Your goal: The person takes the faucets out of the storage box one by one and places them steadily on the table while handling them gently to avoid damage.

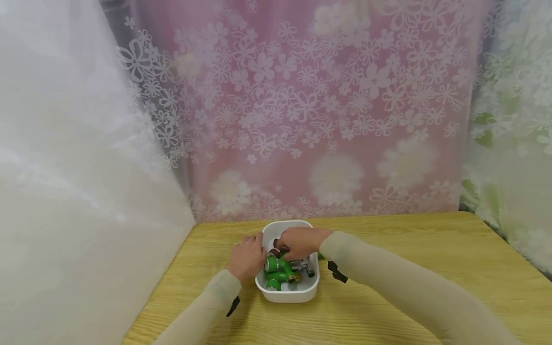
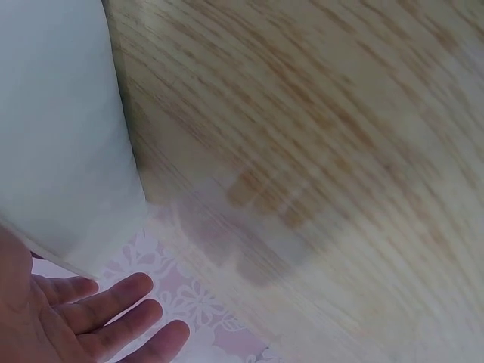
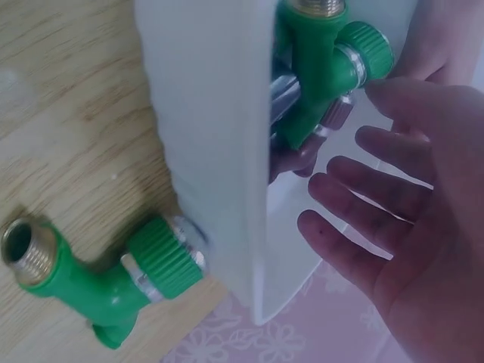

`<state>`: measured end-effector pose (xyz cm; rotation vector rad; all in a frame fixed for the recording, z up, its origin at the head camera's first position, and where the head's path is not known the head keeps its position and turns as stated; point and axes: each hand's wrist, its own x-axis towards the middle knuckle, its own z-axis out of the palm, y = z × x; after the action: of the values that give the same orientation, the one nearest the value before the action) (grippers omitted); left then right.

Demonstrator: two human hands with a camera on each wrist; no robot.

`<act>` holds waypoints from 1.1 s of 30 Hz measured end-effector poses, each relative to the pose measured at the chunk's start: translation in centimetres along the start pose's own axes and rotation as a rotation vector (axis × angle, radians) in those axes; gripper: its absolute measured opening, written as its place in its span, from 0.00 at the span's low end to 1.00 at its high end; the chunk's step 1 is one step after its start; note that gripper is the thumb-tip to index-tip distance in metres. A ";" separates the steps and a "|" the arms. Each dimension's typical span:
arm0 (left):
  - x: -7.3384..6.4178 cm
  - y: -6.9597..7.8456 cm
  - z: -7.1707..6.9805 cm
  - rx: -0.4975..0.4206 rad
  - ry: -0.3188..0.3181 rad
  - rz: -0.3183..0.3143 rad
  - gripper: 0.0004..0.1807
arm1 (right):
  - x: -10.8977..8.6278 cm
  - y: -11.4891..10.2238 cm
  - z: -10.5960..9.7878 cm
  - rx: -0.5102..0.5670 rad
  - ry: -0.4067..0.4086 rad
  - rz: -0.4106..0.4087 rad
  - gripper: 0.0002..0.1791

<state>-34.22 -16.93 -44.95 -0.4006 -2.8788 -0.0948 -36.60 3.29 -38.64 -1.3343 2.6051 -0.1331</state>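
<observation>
A white plastic basin (image 1: 288,297) on the table holds several green pipe fittings (image 1: 282,265) with metal threaded ends. Among them lie a chrome tap-like piece (image 1: 305,266) and dark brown parts (image 1: 274,251). My left hand (image 1: 247,258) is at the basin's left rim; the left wrist view shows its fingers (image 2: 121,306) spread and nearly straight beside the outer wall, the thumb hidden. Over the basin reaches my right hand (image 1: 299,241), its fingers loosely apart in the right wrist view, the thumb tip close to a green ribbed cap (image 3: 368,51). Nothing shows in its grasp.
Outside the basin, against its right wall, a green angled fitting (image 3: 98,283) with a brass thread lies on the wood-grain table (image 1: 388,268). A pink flowered curtain (image 1: 327,105) hangs behind the table, and a white sheet (image 1: 86,158) borders the left side.
</observation>
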 end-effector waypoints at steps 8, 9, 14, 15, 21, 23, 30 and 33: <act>0.3 0.3 0.0 0.014 -0.003 0.021 0.24 | 0.6 -0.6 0.1 0.019 -0.030 0.037 0.11; 0.3 0.3 0.0 0.017 -0.005 0.016 0.24 | 0.8 -0.7 0.1 0.018 -0.031 0.034 0.11; 0.2 0.1 -0.4 0.033 -0.019 0.005 0.24 | 1.4 -1.0 0.0 0.023 -0.046 0.032 0.11; 0.2 0.1 -0.4 0.034 -0.022 0.006 0.25 | 1.4 -1.0 0.0 0.025 -0.052 0.039 0.11; 0.2 0.3 -0.4 0.021 0.003 0.026 0.23 | 1.6 -1.0 0.2 0.030 -0.096 0.080 0.08; 0.2 0.3 -0.3 0.019 0.014 0.023 0.22 | 1.8 -1.1 0.2 0.030 -0.101 0.078 0.06; 0.2 -0.1 -0.1 0.025 0.001 0.013 0.22 | 2.4 -1.8 0.6 0.021 -0.111 0.104 0.05; 0.0 -0.1 -0.1 0.012 -0.005 0.010 0.22 | 2.6 -2.0 1.1 0.030 -0.110 0.121 0.06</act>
<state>-34.27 -17.06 -44.82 -0.4132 -2.8802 -0.0754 -36.27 0.05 -39.73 -1.1375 2.5717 -0.0770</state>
